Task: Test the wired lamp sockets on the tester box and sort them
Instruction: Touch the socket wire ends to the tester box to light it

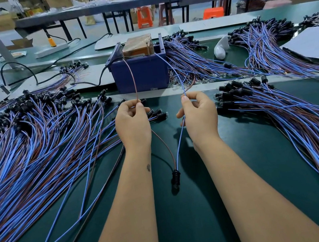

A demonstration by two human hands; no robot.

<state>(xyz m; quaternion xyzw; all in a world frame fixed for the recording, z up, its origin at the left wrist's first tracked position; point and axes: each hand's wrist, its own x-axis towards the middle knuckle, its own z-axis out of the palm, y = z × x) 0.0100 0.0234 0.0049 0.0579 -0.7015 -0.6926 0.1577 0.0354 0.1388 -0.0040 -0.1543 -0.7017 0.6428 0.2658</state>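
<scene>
Green matting covers the table, which stands in a workshop with cardboard boxes, dark benches and orange stools in the background. At the far middle of the table sits the tester box, a blue plastic bin with a brown taped block inside it and a black cable running off to its left. The left hand pinches a brown wire between thumb and curled fingers, and the wire rises from the pinch up to the top of the tester box. The right hand pinches a blue wire the same way, its upper end also reaching to the box. Both wires pass down below the hands and meet at one black lamp socket, which hangs between the two forearms just above the mat, near its own shadow. A large heap of wired sockets with blue and brown leads fans out on the left of the table, and a second pile lies on the right, black socket heads bunched at the near end of each. More bundles lie behind, beside the box, near a white plastic bag. A white power strip with an orange plug lies farther back on the left.
</scene>
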